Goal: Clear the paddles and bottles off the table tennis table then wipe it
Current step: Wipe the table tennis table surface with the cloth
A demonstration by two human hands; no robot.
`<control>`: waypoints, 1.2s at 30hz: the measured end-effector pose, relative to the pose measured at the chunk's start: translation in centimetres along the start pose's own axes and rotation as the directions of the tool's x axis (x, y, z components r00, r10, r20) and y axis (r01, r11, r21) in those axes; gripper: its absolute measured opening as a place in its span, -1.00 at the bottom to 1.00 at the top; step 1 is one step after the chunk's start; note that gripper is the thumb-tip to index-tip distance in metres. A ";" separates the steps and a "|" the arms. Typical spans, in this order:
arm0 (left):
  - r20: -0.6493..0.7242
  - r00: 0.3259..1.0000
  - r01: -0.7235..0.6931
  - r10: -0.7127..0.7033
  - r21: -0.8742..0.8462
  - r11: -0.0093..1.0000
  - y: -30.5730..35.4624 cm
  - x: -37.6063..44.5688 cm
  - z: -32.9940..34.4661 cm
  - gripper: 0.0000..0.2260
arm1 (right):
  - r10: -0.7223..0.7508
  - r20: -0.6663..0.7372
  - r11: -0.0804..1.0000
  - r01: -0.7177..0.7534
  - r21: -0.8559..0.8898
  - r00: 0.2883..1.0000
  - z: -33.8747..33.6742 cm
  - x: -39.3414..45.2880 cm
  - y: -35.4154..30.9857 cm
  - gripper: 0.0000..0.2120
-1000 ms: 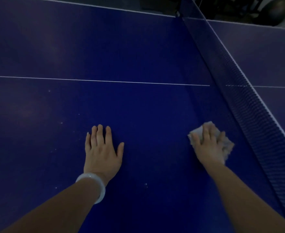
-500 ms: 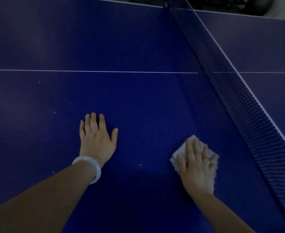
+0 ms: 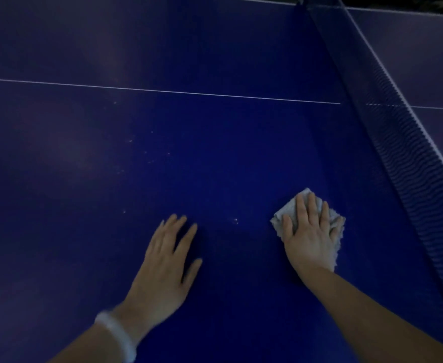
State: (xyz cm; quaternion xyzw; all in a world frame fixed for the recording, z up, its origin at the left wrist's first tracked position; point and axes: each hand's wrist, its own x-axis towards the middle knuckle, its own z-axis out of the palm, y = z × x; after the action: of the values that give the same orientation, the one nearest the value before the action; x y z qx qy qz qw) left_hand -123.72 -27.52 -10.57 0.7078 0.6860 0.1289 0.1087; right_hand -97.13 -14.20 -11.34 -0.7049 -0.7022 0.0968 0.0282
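No paddles or bottles show on the dark blue table tennis table [image 3: 215, 142], so I'd judge wiping is underway: the right hand [image 3: 309, 237] presses a crumpled grey cloth [image 3: 288, 208] flat-fingered near the net [image 3: 408, 142], left hand [image 3: 166, 260] spread flat, pale specks remaining.

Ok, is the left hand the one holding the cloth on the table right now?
No, the cloth lies under the flat right hand, while the left hand has nothing in it.
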 end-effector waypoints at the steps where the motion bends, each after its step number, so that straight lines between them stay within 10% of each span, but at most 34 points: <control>1: 0.017 1.000 0.017 -0.018 0.050 0.999 -0.2 -2.5 0.1 -0.43 | -0.001 0.005 1.000 0.001 0.002 1.000 0.0 0.0 0.0 -0.36; 11: 0.070 0.984 0.142 -0.166 0.261 0.955 -0.2 -7.9 0.2 -0.45 | 0.183 0.126 0.981 -0.189 0.044 0.975 0.0 0.0 -6.0 -0.40; 14: 0.055 0.984 0.151 -0.170 0.247 0.957 -0.1 -7.9 0.0 -0.45 | -0.174 0.166 0.982 0.183 -0.037 0.971 0.8 -2.5 -10.9 -0.42; 19: 0.055 0.981 0.170 -0.185 0.214 0.962 -0.1 -7.8 0.0 -0.44 | -0.657 0.181 0.716 0.681 -0.155 0.732 1.0 -4.2 -6.1 -0.38; 22: 0.066 0.981 0.163 -0.182 0.222 0.961 -0.1 -7.9 0.1 -0.44 | -0.293 0.091 0.930 0.306 -0.205 0.952 -0.4 -1.0 0.3 -0.29; 26: 0.067 0.980 0.169 -0.187 0.212 0.962 0.0 -7.9 0.0 -0.43 | 0.091 0.073 0.996 -0.089 -0.030 0.993 -0.7 -1.7 -0.6 -0.37; 29: 0.051 0.981 0.173 -0.187 0.203 0.964 0.2 -7.9 -0.2 -0.43 | -0.296 0.026 0.945 0.297 -0.135 0.955 1.2 -7.3 -6.0 -0.38; 33: 0.038 0.981 0.180 -0.190 0.177 0.968 0.2 -7.9 -0.3 -0.42 | -0.738 0.168 0.633 0.757 -0.162 0.653 1.6 -9.8 -3.9 -0.39; 36: 0.044 0.981 0.180 -0.191 0.180 0.967 0.1 -7.9 -0.2 -0.41 | -0.398 0.057 0.891 0.401 -0.213 0.916 0.3 -7.0 2.6 -0.35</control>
State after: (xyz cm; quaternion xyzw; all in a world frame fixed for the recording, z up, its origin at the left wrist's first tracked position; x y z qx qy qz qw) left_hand -123.90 -35.47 -10.60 0.6510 0.7541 0.0358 0.0788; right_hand -94.57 -21.27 -11.42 -0.5437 -0.8385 0.0145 -0.0350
